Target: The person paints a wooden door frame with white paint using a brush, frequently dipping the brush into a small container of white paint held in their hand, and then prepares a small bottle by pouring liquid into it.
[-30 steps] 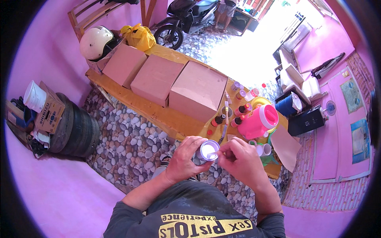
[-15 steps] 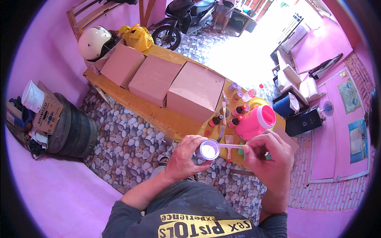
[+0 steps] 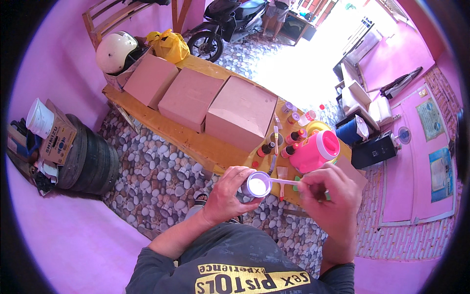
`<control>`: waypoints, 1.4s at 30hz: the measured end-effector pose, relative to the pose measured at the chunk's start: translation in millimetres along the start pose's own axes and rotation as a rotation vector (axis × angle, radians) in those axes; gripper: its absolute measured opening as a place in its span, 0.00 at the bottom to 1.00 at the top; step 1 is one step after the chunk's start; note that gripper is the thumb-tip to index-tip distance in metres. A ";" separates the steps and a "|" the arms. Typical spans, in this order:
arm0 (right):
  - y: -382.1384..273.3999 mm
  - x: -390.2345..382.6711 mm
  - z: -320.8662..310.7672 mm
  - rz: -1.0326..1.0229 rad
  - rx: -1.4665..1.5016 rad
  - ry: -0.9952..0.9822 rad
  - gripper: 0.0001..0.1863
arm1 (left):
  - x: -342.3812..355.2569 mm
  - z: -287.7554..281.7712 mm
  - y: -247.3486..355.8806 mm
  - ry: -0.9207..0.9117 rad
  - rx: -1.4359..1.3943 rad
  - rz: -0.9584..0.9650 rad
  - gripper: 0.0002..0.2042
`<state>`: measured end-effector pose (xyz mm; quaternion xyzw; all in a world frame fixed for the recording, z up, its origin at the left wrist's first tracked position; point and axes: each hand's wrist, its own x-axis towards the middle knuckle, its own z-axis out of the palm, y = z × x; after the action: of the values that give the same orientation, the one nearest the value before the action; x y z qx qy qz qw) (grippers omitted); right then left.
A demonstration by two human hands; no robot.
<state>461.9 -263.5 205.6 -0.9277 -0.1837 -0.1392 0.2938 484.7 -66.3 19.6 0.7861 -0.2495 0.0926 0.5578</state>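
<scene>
My left hand (image 3: 225, 196) is wrapped round a small light-purple pot (image 3: 256, 184) containing white material, held over the near side of the table. My right hand (image 3: 330, 191), fingers pinched on a thin pale stick (image 3: 286, 181), is out to the right, with the stick's far end at the pot's rim. Just beyond my hands lie paintbrushes (image 3: 282, 172) and dark bottles with red labels (image 3: 266, 148). A pink jug (image 3: 311, 154) stands beside the bottles.
Three cardboard boxes (image 3: 240, 108) line the orange table (image 3: 147, 117), with a white helmet (image 3: 115, 51) and yellow bag (image 3: 171, 46) at its far-left end. Tyres (image 3: 93, 161) are stacked left. A motorbike (image 3: 220, 22) and another person's legs (image 3: 274, 24) are behind; a sofa (image 3: 367, 105) is right.
Over the last second my right hand has moved rightward from beside the pot, drawing the stick out to the rim; it has barely moved since half a second ago.
</scene>
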 end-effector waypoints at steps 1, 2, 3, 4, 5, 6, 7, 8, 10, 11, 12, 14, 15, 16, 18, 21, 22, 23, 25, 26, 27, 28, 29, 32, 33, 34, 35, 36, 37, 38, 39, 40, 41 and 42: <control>5.6 -1.2 7.3 -0.002 0.001 -0.002 0.10 | 0.0 -0.4 0.0 0.013 0.017 0.021 0.36; 12.9 -3.5 15.6 -0.007 0.009 -0.042 0.09 | 1.0 -0.2 0.1 0.022 0.030 0.044 0.36; 18.9 -5.5 23.2 -0.013 0.020 -0.084 0.09 | 1.4 -0.6 1.2 0.023 0.029 0.044 0.36; 22.5 -6.3 29.5 -0.013 0.019 -0.084 0.09 | 1.8 -1.2 2.8 0.015 0.021 0.038 0.35; 25.0 -6.6 36.3 -0.035 -0.005 -0.108 0.08 | 1.8 -1.8 3.4 0.007 0.015 0.030 0.35; 27.6 -6.8 42.8 -0.056 -0.030 -0.133 0.08 | 1.5 -2.1 3.2 0.009 0.015 0.028 0.35; 30.9 -6.6 49.6 -0.057 -0.029 -0.134 0.08 | 1.2 -2.2 2.9 0.011 0.027 0.037 0.35; 33.9 -6.1 55.9 -0.085 -0.039 -0.139 0.08 | 1.0 -2.3 2.8 0.012 0.036 0.048 0.34; 36.9 -6.1 62.8 -0.112 -0.049 -0.144 0.08 | 1.6 -1.8 3.3 0.019 0.035 0.060 0.33; 37.9 -6.1 65.1 -0.117 -0.068 -0.147 0.07 | 1.4 -1.7 3.4 0.028 0.036 0.070 0.33; 38.2 -6.3 66.2 -0.122 -0.088 -0.150 0.07 | 1.0 -1.6 3.4 0.028 0.036 0.069 0.33; 38.0 -6.7 65.4 -0.129 -0.121 -0.152 0.07 | -0.2 -1.6 3.5 0.035 0.052 0.075 0.32; 38.1 -7.0 64.9 -0.135 -0.154 -0.152 0.08 | -0.9 -1.6 3.3 0.036 0.052 0.074 0.32; 38.5 -7.7 64.7 -0.136 -0.154 -0.153 0.08 | -1.5 -1.5 2.9 0.036 0.041 0.060 0.32; 39.3 -10.2 64.3 -0.118 -0.199 -0.169 0.08 | -2.9 -1.4 2.0 0.037 0.031 0.046 0.32; 34.9 -15.1 59.0 -0.071 -0.161 -0.232 0.08 | -4.8 -1.4 0.5 0.040 0.054 0.051 0.32; 33.2 -15.5 58.5 -0.072 -0.161 -0.232 0.08 | -5.7 -1.5 -0.2 0.031 0.050 0.040 0.33; 31.3 -16.1 58.2 -0.063 -0.105 -0.264 0.08 | -6.4 -1.7 -0.5 0.020 0.046 0.031 0.33; 27.8 -16.1 59.8 -0.055 -0.048 -0.295 0.08 | -7.2 -3.9 0.0 0.013 0.038 0.028 0.33; 25.6 -15.3 61.6 -0.052 -0.038 -0.296 0.08 | -7.2 -4.5 0.4 0.005 0.030 0.024 0.33; 23.7 -14.3 63.2 -0.049 -0.028 -0.297 0.08 | -7.0 -4.4 0.9 0.004 0.029 0.025 0.33; 23.3 -13.4 65.8 -0.049 -0.029 -0.296 0.08 | -6.7 -4.2 1.4 0.013 0.030 0.042 0.33; 24.3 -12.5 69.8 -0.055 -0.029 -0.252 0.08 | -6.8 -4.3 1.9 0.022 0.032 0.057 0.33; 29.1 -11.6 73.2 -0.060 -0.058 -0.183 0.08 | -6.7 -4.8 6.3 0.027 0.043 0.063 0.33; 30.5 -11.5 72.6 -0.059 -0.088 -0.159 0.08 | -7.5 -5.1 6.4 0.029 0.045 0.062 0.33; 30.4 -12.5 70.5 -0.062 -0.086 -0.160 0.08 | -8.4 -5.3 6.3 0.036 0.044 0.057 0.32; 29.4 -14.3 67.3 -0.050 -0.109 -0.176 0.08 | -9.4 -5.2 5.9 0.043 0.042 0.051 0.32; 28.3 -15.9 65.5 -0.038 -0.132 -0.192 0.08 | -10.4 -5.4 5.2 0.045 0.042 0.049 0.32; 27.4 -17.0 65.3 -0.041 -0.131 -0.195 0.08 | -11.4 -5.9 4.2 0.047 0.041 0.042 0.32; 26.5 -18.5 64.5 -0.033 -0.077 -0.236 0.08 | -11.5 -6.3 3.9 0.046 0.039 0.039 0.32; 25.8 -19.1 63.9 -0.026 -0.022 -0.277 0.09 | -11.8 -6.8 4.0 0.045 0.039 0.039 0.32; 23.3 -18.3 65.3 -0.026 -0.022 -0.277 0.09 | -12.1 -7.3 4.2 0.043 0.035 0.040 0.32; 19.4 -16.8 68.1 -0.026 -0.011 -0.269 0.09 | -12.2 -7.8 4.7 0.040 0.031 0.042 0.32; 17.3 -15.4 69.6 -0.026 -0.001 -0.261 0.09 | -12.0 -8.3 5.6 0.038 0.032 0.043 0.32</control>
<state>465.9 -239.1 136.5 -0.9355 -0.2324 -0.0210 0.2651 472.7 -56.7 22.2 0.7875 -0.2545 0.1234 0.5476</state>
